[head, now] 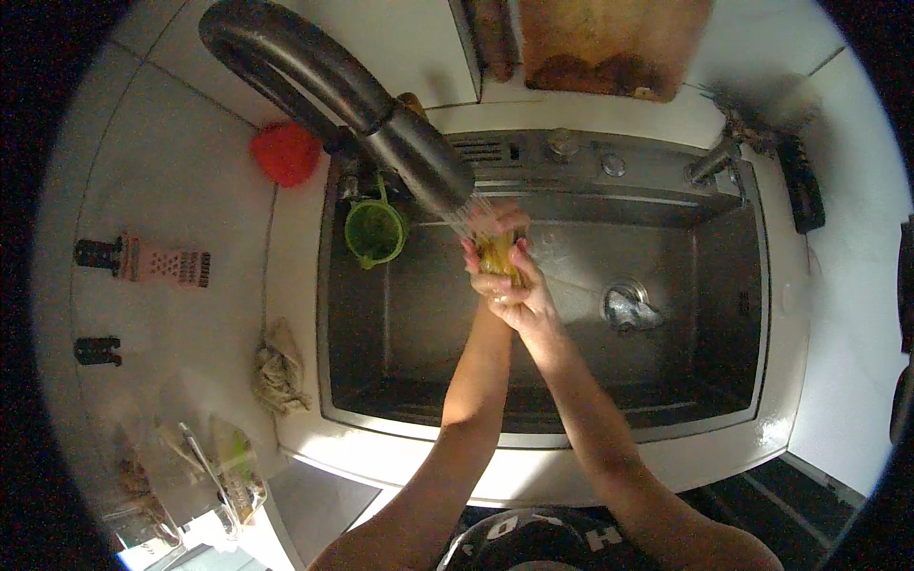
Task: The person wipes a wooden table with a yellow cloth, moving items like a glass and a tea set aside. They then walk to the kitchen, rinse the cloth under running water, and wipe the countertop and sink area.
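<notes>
Water sprays from the dark metal faucet (428, 160) over both my hands, which are close together above the metal sink (457, 357). Between them is a wet yellow item (500, 257); its exact kind is unclear. My right hand (525, 292) grips it from the near side, thumb and fingers wrapped around it. My left hand (500, 218) lies on its far side, partly hidden by the spray and my right hand; its fingers are blurred but touch the item.
A green strainer (375, 232) hangs at the sink's left. The drain (628, 303) has something crumpled and shiny over it. A red object (285, 153) and a rumpled cloth (280, 371) are left of the sink. Wooden boards (614, 43) stand behind.
</notes>
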Motion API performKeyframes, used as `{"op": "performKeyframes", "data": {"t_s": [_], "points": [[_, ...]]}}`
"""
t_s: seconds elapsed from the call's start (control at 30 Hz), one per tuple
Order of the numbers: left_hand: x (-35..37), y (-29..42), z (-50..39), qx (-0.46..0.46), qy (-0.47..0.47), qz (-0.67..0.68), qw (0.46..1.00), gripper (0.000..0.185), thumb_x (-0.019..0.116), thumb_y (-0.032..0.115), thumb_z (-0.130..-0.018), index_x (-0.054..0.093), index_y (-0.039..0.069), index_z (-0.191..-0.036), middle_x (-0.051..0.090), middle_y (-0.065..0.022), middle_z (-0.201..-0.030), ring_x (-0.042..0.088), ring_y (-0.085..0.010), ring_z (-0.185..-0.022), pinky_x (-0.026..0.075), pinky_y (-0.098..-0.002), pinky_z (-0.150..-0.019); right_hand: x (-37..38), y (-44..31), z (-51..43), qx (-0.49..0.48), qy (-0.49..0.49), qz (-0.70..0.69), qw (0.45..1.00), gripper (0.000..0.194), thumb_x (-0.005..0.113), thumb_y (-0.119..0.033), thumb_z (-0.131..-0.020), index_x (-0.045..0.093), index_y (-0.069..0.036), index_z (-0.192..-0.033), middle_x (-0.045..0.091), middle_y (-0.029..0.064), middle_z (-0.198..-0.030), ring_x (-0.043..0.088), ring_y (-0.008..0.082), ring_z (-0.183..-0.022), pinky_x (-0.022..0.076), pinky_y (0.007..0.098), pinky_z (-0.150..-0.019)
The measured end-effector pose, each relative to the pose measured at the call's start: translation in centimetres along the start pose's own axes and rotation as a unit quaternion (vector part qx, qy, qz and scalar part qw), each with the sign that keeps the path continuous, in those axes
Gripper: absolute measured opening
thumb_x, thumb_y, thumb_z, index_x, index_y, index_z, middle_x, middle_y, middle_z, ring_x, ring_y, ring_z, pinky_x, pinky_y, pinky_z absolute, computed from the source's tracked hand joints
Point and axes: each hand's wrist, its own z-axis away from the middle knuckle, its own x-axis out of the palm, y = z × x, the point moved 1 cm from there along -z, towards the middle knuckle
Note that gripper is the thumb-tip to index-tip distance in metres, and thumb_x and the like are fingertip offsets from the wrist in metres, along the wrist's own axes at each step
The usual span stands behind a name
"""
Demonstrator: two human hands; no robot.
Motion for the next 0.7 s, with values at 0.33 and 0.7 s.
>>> {"op": "performKeyframes", "data": {"t_s": [0.33, 0.7], "points": [[0.7, 3.6, 1.4, -0.388, 0.504, -0.313, 0.705, 0.04, 0.055, 0.047, -0.086, 0.044, 0.014, -0.066, 0.042, 0.0043, -0.061, 0.04, -0.0092, -0.052, 0.036, -0.0247, -0.048, -0.5, -0.8, 4.3, 0.093, 0.441, 0.306, 0.839, 0.024, 0.058, -0.033, -0.083, 0.049, -0.011, -0.085, 0.042, -0.0019, -0.055, 0.035, 0.0083, -0.038, 0.0246, 0.0199, -0.029], [-6.2, 5.1, 8.1, -0.284, 0.494, -0.818, 0.071, 0.036, 0.055, 0.047, -0.086, 0.049, 0.012, -0.081, 0.045, -0.0004, -0.078, 0.043, -0.0149, -0.068, 0.038, -0.0309, -0.061, -8.7, -3.7, 7.5, 0.064, 0.358, 0.929, 0.068, 0.03, 0.059, -0.031, -0.076, 0.056, -0.003, -0.066, 0.054, 0.0074, -0.051, 0.053, 0.0189, -0.042, 0.0415, 0.0364, -0.039]]}}
